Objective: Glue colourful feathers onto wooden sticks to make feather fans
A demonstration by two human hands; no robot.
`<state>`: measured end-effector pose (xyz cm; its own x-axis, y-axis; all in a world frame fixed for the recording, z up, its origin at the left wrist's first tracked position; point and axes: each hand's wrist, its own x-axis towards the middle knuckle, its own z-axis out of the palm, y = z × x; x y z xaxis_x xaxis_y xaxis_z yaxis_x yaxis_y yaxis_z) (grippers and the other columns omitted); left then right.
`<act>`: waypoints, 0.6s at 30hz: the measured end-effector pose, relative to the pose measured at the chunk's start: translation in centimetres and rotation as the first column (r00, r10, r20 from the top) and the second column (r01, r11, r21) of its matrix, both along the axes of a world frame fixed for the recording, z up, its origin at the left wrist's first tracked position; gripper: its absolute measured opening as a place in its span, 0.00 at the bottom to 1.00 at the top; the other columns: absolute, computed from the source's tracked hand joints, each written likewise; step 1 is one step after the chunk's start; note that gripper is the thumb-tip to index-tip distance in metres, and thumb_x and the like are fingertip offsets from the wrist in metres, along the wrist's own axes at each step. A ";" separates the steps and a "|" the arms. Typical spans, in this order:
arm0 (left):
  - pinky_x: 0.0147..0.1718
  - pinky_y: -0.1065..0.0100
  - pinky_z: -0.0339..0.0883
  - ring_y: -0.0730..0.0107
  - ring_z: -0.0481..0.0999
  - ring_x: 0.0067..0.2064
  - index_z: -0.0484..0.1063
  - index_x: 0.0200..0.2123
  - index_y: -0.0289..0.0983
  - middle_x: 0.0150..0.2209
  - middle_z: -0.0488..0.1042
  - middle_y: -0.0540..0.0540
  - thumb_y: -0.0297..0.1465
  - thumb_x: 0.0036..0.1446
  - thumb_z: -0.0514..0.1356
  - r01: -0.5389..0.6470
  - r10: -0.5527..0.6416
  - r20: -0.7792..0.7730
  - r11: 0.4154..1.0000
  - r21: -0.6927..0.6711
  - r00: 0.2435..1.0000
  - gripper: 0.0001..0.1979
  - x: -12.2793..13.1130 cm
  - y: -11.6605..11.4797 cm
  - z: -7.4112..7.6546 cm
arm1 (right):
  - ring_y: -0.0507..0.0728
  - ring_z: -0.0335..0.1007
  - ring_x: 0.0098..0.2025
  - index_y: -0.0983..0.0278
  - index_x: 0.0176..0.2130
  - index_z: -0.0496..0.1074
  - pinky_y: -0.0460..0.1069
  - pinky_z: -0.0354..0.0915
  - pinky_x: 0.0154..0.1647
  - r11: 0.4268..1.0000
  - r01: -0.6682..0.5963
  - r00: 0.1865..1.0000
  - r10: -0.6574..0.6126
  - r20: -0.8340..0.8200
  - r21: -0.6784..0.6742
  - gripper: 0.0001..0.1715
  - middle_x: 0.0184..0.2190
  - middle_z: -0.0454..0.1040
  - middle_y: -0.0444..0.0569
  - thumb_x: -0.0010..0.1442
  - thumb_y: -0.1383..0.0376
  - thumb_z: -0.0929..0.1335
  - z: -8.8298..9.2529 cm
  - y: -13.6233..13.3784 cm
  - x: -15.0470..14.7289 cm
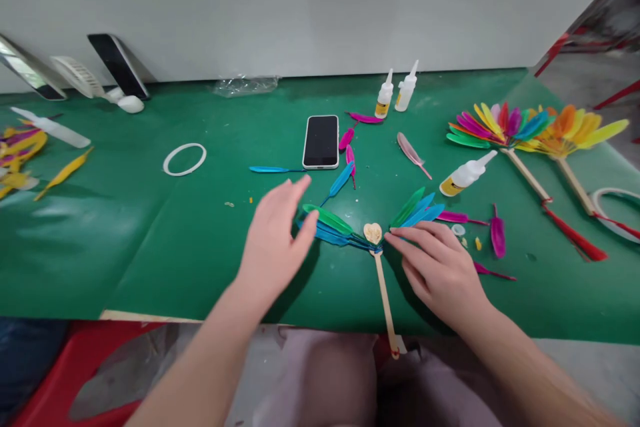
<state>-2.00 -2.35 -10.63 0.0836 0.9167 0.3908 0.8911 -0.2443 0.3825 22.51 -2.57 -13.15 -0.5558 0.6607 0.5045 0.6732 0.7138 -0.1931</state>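
A wooden fan handle (385,300) lies over the table's front edge, topped by a wooden heart (373,233). Blue and green feathers (330,221) spread from its head to the left, and more green and blue feathers (417,210) to the right. My left hand (280,230) is at the tips of the left feathers, thumb and fingers apart, with nothing gripped. My right hand (440,267) reaches the base of the right feathers beside the heart. Its fingertips touch there; whether they pinch a feather is unclear.
A phone (321,141) lies ahead, with loose magenta feathers (350,159) beside it. Glue bottles stand behind (384,97), and another bottle (463,177) lies right. Finished feather fans (510,123) rest at far right. A white ring (185,159) lies left.
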 end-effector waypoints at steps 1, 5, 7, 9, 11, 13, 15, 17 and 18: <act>0.48 0.54 0.64 0.59 0.68 0.51 0.57 0.57 0.38 0.50 0.70 0.42 0.35 0.59 0.53 -0.048 0.050 0.027 0.996 -0.077 0.998 0.23 -0.9 0.8 0.3 | 0.61 0.67 0.46 0.66 0.45 0.72 0.57 0.68 0.47 1.000 -0.027 1.000 0.027 0.007 0.004 0.18 0.42 0.75 0.53 0.55 0.74 0.64 -0.1 -0.1 -0.1; 0.33 0.64 0.67 0.69 0.71 0.32 0.58 0.57 0.40 0.40 0.74 0.46 0.41 0.59 0.52 -0.014 0.050 0.102 0.945 -0.327 0.994 0.24 -2.7 3.0 0.3 | 0.62 0.64 0.51 0.67 0.46 0.72 0.58 0.65 0.52 0.997 -0.082 0.996 0.082 0.030 0.001 0.18 0.42 0.75 0.54 0.55 0.74 0.63 -0.6 -0.4 -0.5; 0.27 0.68 0.65 0.74 0.67 0.26 0.59 0.57 0.40 0.38 0.73 0.46 0.41 0.58 0.52 0.038 0.022 0.157 0.929 -0.367 0.987 0.24 -2.5 3.4 -0.1 | 0.61 0.64 0.52 0.67 0.46 0.72 0.59 0.65 0.53 0.997 -0.083 0.996 0.083 0.035 0.003 0.18 0.42 0.75 0.53 0.55 0.74 0.64 -0.8 -0.5 -0.6; 0.24 0.70 0.62 0.77 0.64 0.22 0.60 0.56 0.41 0.37 0.73 0.47 0.40 0.57 0.53 0.072 0.018 0.225 0.920 -0.384 0.974 0.23 -2.2 3.4 -0.6 | 0.61 0.65 0.51 0.67 0.46 0.72 0.59 0.64 0.53 0.997 -0.079 0.996 0.079 0.042 0.001 0.18 0.42 0.75 0.53 0.55 0.74 0.64 -0.9 -0.5 -0.6; 0.23 0.71 0.62 0.78 0.63 0.22 0.61 0.55 0.42 0.36 0.73 0.48 0.38 0.57 0.54 0.089 0.028 0.285 0.916 -0.391 0.958 0.22 -1.7 3.3 -1.0 | 0.61 0.65 0.51 0.67 0.45 0.72 0.59 0.64 0.53 0.997 -0.079 0.996 0.079 0.051 0.003 0.18 0.42 0.75 0.52 0.55 0.74 0.64 -1.0 -0.5 -0.6; 0.23 0.71 0.62 0.78 0.63 0.22 0.62 0.54 0.43 0.34 0.73 0.50 0.36 0.56 0.56 0.097 0.037 0.318 0.914 -0.395 0.947 0.21 -1.5 3.3 -1.2 | 0.61 0.65 0.51 0.68 0.45 0.72 0.59 0.64 0.53 0.997 -0.079 0.995 0.078 0.060 0.001 0.18 0.42 0.75 0.53 0.55 0.74 0.64 -1.1 -0.5 -0.6; 0.24 0.71 0.61 0.78 0.63 0.23 0.63 0.53 0.44 0.33 0.72 0.51 0.34 0.56 0.56 0.096 0.040 0.326 0.915 -0.392 0.945 0.20 -1.3 3.4 -1.4 | 0.62 0.64 0.52 0.67 0.45 0.72 0.59 0.64 0.53 0.997 -0.078 0.995 0.078 0.062 -0.005 0.18 0.42 0.75 0.53 0.55 0.74 0.64 -1.1 -0.6 -0.7; 0.25 0.71 0.62 0.77 0.64 0.23 0.64 0.52 0.43 0.32 0.72 0.51 0.33 0.56 0.55 0.102 0.029 0.325 0.919 -0.380 0.945 0.19 -1.1 3.5 -1.5 | 0.62 0.64 0.53 0.66 0.46 0.72 0.60 0.64 0.54 0.997 -0.079 0.995 0.080 0.059 -0.015 0.18 0.43 0.75 0.52 0.55 0.74 0.64 -1.1 -0.7 -0.6; 0.25 0.71 0.62 0.76 0.64 0.24 0.64 0.52 0.43 0.32 0.72 0.51 0.33 0.56 0.55 0.107 0.021 0.325 0.922 -0.371 0.945 0.19 -1.1 3.6 -1.6 | 0.62 0.63 0.53 0.65 0.46 0.72 0.60 0.63 0.54 0.996 -0.083 0.995 0.084 0.051 -0.020 0.19 0.44 0.75 0.52 0.55 0.74 0.64 -1.1 -0.7 -0.5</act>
<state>-3.10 1.21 -12.27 0.0571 0.9980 0.0271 0.6987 -0.0593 0.7129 21.97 -3.25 -14.24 -0.6343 0.6197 0.4622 0.6211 0.7645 -0.1725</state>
